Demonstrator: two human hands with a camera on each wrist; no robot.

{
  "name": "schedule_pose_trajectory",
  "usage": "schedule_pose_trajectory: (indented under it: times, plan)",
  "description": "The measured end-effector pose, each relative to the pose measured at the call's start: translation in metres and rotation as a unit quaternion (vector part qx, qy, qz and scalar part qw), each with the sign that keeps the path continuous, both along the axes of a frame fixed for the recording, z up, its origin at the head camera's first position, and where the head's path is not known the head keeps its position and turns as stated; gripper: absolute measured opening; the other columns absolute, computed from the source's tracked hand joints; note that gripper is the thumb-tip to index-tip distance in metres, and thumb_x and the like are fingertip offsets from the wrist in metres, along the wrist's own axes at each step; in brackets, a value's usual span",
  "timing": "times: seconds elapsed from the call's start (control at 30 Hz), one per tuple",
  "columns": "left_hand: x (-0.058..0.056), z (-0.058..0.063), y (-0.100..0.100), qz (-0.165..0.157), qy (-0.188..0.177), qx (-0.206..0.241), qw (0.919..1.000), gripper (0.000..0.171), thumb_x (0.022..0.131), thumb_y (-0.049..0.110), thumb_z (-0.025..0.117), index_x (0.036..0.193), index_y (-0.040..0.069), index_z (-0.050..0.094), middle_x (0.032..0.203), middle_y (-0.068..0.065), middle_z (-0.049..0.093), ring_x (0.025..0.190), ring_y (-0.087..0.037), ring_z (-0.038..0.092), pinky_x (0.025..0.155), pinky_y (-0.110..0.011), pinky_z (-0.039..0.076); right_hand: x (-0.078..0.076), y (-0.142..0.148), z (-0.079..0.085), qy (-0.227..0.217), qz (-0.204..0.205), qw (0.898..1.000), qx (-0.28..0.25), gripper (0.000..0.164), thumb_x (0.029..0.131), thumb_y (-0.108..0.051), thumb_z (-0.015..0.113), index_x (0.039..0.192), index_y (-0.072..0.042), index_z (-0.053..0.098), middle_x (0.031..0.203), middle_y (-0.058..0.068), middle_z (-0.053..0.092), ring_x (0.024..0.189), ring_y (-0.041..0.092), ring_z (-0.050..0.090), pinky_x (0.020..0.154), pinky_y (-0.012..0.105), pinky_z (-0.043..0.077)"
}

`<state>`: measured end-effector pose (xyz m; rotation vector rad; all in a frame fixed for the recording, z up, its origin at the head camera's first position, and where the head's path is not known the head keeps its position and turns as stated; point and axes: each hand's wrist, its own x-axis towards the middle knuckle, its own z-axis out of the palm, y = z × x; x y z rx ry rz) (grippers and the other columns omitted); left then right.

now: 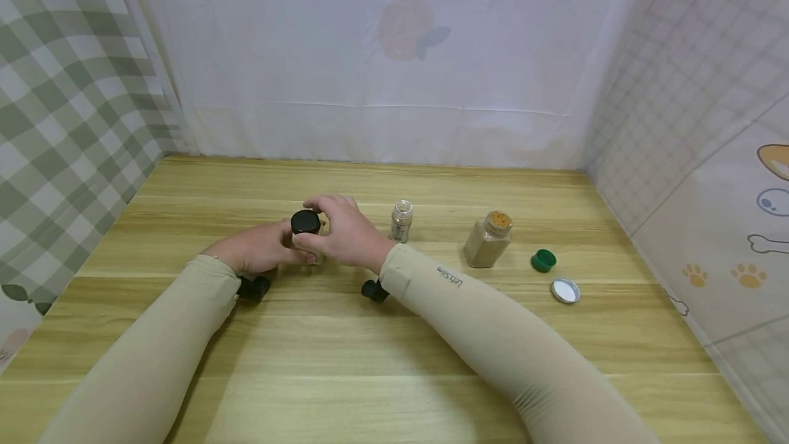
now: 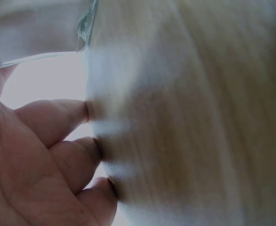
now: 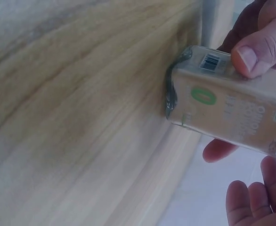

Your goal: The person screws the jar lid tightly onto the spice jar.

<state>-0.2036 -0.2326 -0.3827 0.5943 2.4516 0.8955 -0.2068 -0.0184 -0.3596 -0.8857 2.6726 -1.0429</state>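
Note:
A square glass spice jar (image 3: 223,99) of pale powder, with a printed label and a black lid (image 1: 305,222), stands at the left of the table between both hands. My left hand (image 1: 261,247) holds its body low down, with the thumb (image 3: 253,56) against one side. My right hand (image 1: 345,230) reaches over from the right, thumb and forefinger around the lid. In the left wrist view, the left fingers (image 2: 79,155) meet the wooden surface beneath the jar's thick glass base (image 2: 84,28).
A small uncapped glass bottle (image 1: 401,221) stands just beyond the right hand. To its right is an uncapped square jar (image 1: 487,244) of brown powder. A green cap (image 1: 544,260) and a silver-rimmed lid (image 1: 565,290) lie further right. A curtain (image 1: 394,129) borders the table's back edge.

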Motion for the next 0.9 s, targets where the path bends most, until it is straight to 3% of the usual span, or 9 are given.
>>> schedule_pose_trajectory:
  times: [0.1,0.3,0.57,0.8,0.9]
  plan:
    - [-0.0002,-0.0008,-0.0007,0.003,0.004,-0.006,1.0,0.061,0.099,0.05,0.071,0.149,0.021,0.053,0.154,-0.012,0.054,0.14,-0.033,0.053,0.111,-0.058,0.044,-0.0009,0.001,-0.0001,0.003,0.012,1.0,0.001,0.065,0.099,-0.038,0.073,0.155,-0.014,0.051,0.146,0.004,0.058,0.134,0.026,0.047,0.11,0.041,0.045]
    - [0.0005,-0.0017,-0.0022,0.009,-0.012,-0.007,0.9999,0.074,0.099,0.053,0.07,0.158,0.019,0.042,0.161,-0.015,0.047,0.143,-0.036,0.05,0.112,-0.059,0.044,-0.0011,0.0006,0.0014,-0.004,0.029,0.999,0.019,0.057,0.102,-0.037,0.068,0.153,-0.016,0.055,0.147,0.005,0.056,0.136,0.025,0.044,0.108,0.038,0.045]
    - [-0.0005,-0.0024,-0.0026,0.002,-0.006,-0.003,1.0,0.064,0.099,0.053,0.07,0.153,0.023,0.049,0.155,-0.012,0.053,0.139,-0.033,0.054,0.11,-0.058,0.045,0.0007,-0.0009,0.0022,-0.008,0.006,1.0,0.018,0.05,0.1,-0.04,0.073,0.141,-0.015,0.062,0.145,0.004,0.059,0.134,0.025,0.046,0.109,0.04,0.045]
    - [-0.0017,-0.0023,-0.0007,0.004,-0.003,-0.003,1.0,0.061,0.098,0.05,0.072,0.149,0.022,0.052,0.154,-0.011,0.054,0.14,-0.033,0.054,0.112,-0.058,0.043,-0.0007,0.0018,0.004,-0.019,0.01,1.0,0.006,0.065,0.099,-0.04,0.073,0.155,-0.015,0.051,0.153,0.004,0.054,0.138,0.025,0.044,0.112,0.039,0.045]
    - [-0.0004,-0.0024,-0.0015,0.008,-0.009,-0.006,0.9999,0.069,0.098,0.051,0.071,0.155,0.02,0.047,0.159,-0.014,0.05,0.143,-0.036,0.05,0.113,-0.06,0.042,-0.0011,0.0024,0.0042,-0.018,0.019,1.0,0.011,0.061,0.1,-0.037,0.071,0.155,-0.016,0.053,0.15,0.005,0.055,0.136,0.025,0.044,0.109,0.037,0.045]
